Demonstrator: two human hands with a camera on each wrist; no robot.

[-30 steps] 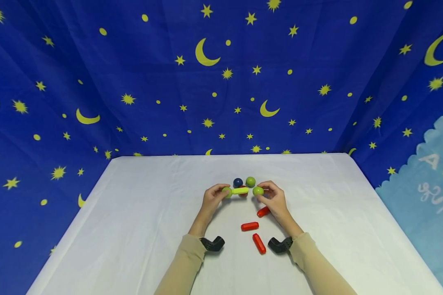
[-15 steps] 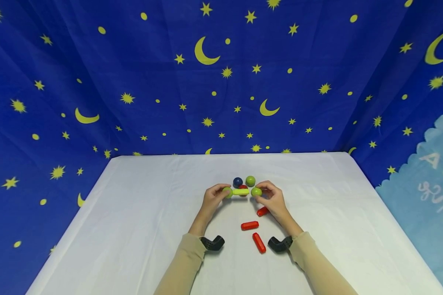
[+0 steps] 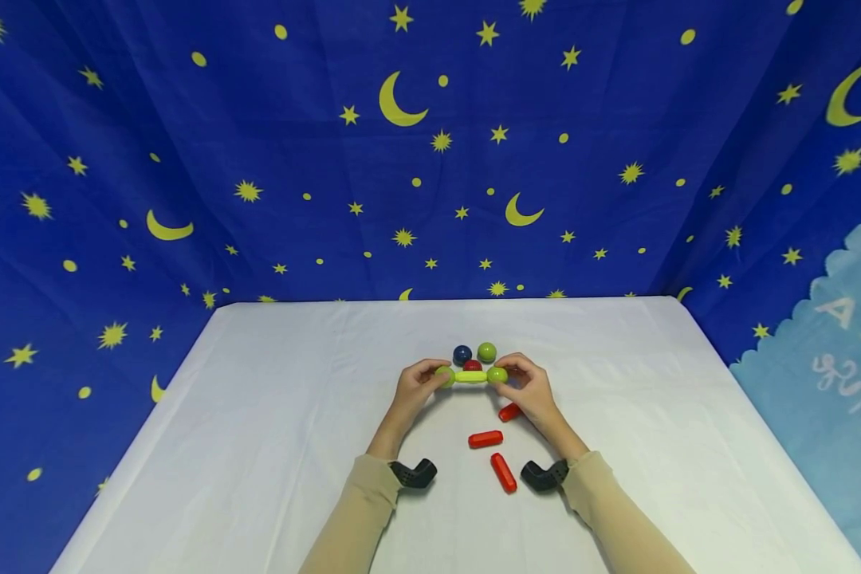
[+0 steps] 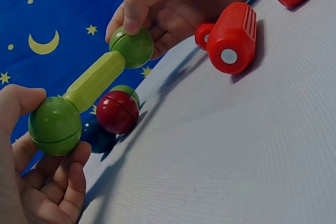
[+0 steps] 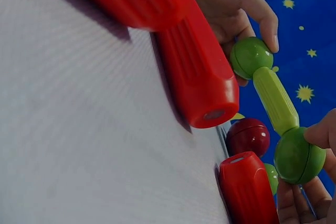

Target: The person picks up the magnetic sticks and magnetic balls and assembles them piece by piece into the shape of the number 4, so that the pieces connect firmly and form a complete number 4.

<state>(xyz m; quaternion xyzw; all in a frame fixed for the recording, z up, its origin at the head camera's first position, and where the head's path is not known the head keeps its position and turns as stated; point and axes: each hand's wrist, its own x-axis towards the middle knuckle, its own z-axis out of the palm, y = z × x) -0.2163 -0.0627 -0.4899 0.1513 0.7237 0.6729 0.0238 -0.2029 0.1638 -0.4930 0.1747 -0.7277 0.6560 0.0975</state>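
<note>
My left hand (image 3: 414, 387) pinches a green ball (image 4: 55, 126) between thumb and fingers. A yellow-green rod (image 3: 471, 376) runs from that ball to a second green ball (image 5: 300, 155), which my right hand (image 3: 531, 387) pinches at the other end. Ball, rod and ball form one straight bar, held up off the table. Just behind it are a dark red ball (image 4: 118, 112), a dark blue ball (image 3: 462, 355) and another green ball (image 3: 486, 352).
Three red rods lie on the white table (image 3: 294, 446): one red rod (image 3: 510, 411) beside the right hand, one red rod (image 3: 485, 439) in the middle, one red rod (image 3: 504, 473) nearer the front. A blue starry curtain (image 3: 430, 159) stands behind.
My right hand has brought its green ball leftward against the free end of the yellow-green rod, closing the gap. The left hand has shifted only slightly; the red rods stay put.
</note>
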